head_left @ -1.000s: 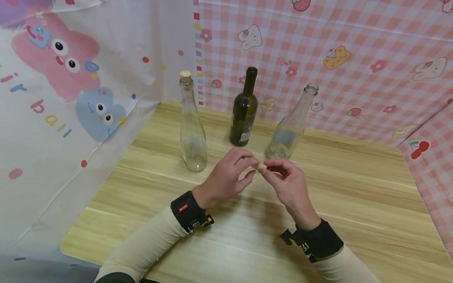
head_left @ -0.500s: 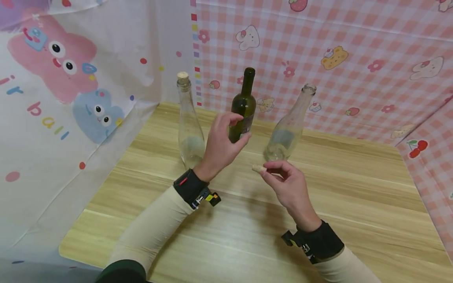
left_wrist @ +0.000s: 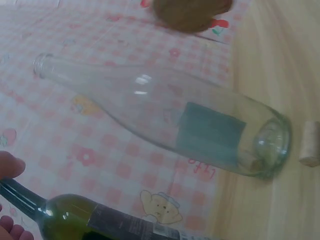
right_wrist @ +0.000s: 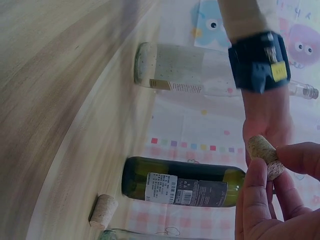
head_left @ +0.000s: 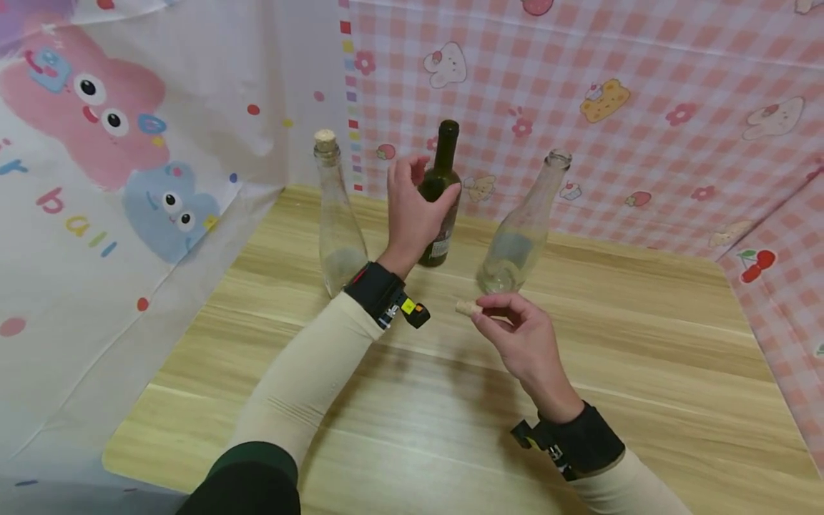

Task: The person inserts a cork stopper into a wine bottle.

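Observation:
My right hand [head_left: 518, 332] pinches a small cork [head_left: 466, 307] between thumb and fingertips, above the wooden table. The right wrist view shows the cork speckled and tilted in the fingers. My left hand [head_left: 412, 218] reaches up beside the dark green wine bottle [head_left: 444, 232], thumb and fingers apart. In the left wrist view, its thumb [left_wrist: 11, 164] and fingertips [left_wrist: 15, 229] lie on either side of the bottle's neck, with gaps showing. A second cork [right_wrist: 103, 211] stands on the table; the right hand hides it in the head view.
A clear glass bottle [head_left: 337, 236] with a cork in its mouth stands at the left, partly behind the left forearm. Another clear bottle [head_left: 518, 239], its mouth uncorked, stands right of the green one. A pink checked cloth [head_left: 644, 157] hangs behind the wooden table [head_left: 644, 343].
My left hand has left the cork at the right hand's fingertips and moved forward and up to the green bottle's neck. The right hand stays nearly still, holding the cork.

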A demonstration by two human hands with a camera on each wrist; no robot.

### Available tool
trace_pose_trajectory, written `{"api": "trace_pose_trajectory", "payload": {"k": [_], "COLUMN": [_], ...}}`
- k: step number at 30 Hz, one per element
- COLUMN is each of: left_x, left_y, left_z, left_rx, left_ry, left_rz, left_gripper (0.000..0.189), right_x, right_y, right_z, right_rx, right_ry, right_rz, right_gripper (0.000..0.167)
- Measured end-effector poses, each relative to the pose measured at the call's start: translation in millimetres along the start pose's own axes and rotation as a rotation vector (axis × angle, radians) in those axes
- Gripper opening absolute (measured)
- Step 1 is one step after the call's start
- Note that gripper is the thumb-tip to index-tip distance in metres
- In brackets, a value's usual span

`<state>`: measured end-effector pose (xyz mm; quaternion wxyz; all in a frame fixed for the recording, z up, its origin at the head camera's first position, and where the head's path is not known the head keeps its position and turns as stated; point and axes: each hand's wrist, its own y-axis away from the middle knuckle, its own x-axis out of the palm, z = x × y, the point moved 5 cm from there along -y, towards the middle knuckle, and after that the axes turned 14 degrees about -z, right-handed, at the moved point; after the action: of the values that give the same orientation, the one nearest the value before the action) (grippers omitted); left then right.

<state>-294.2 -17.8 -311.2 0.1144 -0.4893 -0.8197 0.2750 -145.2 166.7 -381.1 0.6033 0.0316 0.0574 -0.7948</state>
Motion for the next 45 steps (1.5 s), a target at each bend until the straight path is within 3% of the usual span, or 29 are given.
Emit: {"api": "trace_pose_trajectory", "payload": {"k": [7, 16, 28, 39, 45], "left_x": [12.2, 17.7, 23.0, 25.2, 18.3], "left_y": [-20.2, -27.5, -28.0, -24.3, -16.9], "left_z": [4.9, 12.9, 16.1, 10.1, 5.6], "left_rx": [-0.082, -0.138, -0.082, -0.042, -0.019], "left_ry": [0.015, -0.014, -0.049, -0.108, -0.109], "left_rz": [-0.023, -0.029, 0.008, 0.063, 0.092], "left_gripper": [0.063, 0.065, 0.044, 0.043, 0.041], "right_x": [0, -1, -2, -8, -9], "right_y": [1.5, 1.2, 0.0, -3.8, -4.4], "right_z": [-1, -2, -3, 0, 0], "right_rx": [0.006, -0.014, -0.025, -0.055, -0.060], "right_ry": [0.002, 0.016, 0.044, 0.072, 0.088], "right_rz": [0.003, -0.001, -0.004, -0.013, -0.019], "right_gripper": [0.022, 0.022, 0.024, 0.022, 0.023]}}
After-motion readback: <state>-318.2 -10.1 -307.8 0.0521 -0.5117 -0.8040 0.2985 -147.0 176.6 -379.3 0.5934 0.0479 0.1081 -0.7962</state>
